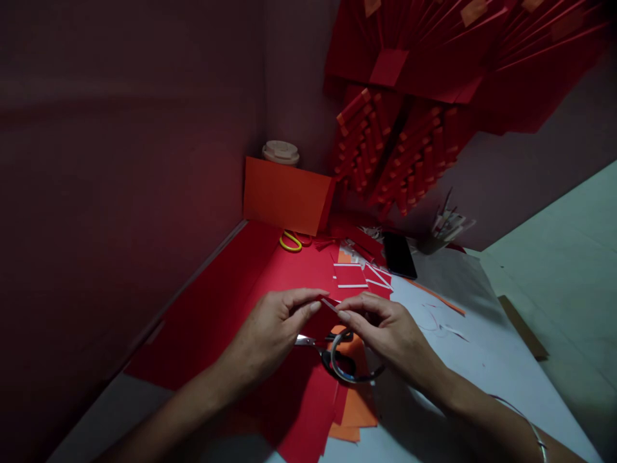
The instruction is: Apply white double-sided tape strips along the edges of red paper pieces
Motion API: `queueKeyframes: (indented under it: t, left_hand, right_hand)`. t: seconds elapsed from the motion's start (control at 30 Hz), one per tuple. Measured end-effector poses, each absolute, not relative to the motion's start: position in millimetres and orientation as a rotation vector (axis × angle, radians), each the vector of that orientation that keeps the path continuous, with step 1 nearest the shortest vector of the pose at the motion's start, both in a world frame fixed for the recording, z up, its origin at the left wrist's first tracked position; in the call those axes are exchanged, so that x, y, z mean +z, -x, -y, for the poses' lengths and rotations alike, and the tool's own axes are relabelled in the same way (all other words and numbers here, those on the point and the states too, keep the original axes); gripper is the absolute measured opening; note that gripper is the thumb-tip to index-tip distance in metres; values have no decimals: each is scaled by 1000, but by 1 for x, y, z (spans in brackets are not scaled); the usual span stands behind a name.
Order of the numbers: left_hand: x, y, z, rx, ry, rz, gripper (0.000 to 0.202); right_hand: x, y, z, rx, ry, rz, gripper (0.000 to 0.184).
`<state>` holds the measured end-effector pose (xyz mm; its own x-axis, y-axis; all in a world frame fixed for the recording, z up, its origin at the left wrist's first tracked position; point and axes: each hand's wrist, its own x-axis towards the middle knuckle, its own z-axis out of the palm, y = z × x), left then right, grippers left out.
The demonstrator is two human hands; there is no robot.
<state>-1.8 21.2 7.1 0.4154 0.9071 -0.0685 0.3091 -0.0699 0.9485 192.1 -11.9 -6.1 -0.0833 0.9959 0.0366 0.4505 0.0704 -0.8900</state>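
Note:
Between my two hands is a small piece of red paper (pixel 330 303) with a white strip along it. My left hand (pixel 284 318) pinches its left end between thumb and fingers. At the other end, my right hand (pixel 380 318) grips it the same way. Under the hands lie scissors (pixel 306 341) with black handles, partly hidden by a roll of tape (pixel 333 360). Just beyond the fingers are red paper squares (pixel 351 276) with white strips on them. Large red paper sheets (pixel 299 411) and orange paper (pixel 361 411) lie below.
Yellow-handled scissors (pixel 290 242) rest before a standing orange card (pixel 286 196), with a lidded cup (pixel 281 152) behind. A black phone (pixel 400 255) and a pen holder (pixel 441 231) are at the back right. Red paper fans (pixel 434 58) and paper firecrackers (pixel 366 141) hang on the wall.

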Motion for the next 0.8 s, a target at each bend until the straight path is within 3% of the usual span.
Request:
queueKeyframes:
  t: [0.8]
  left_hand:
    - [11, 2, -18, 708, -1597, -1006, 26]
  right_hand:
    - [-6, -193, 11, 955, 1503, 1672, 16]
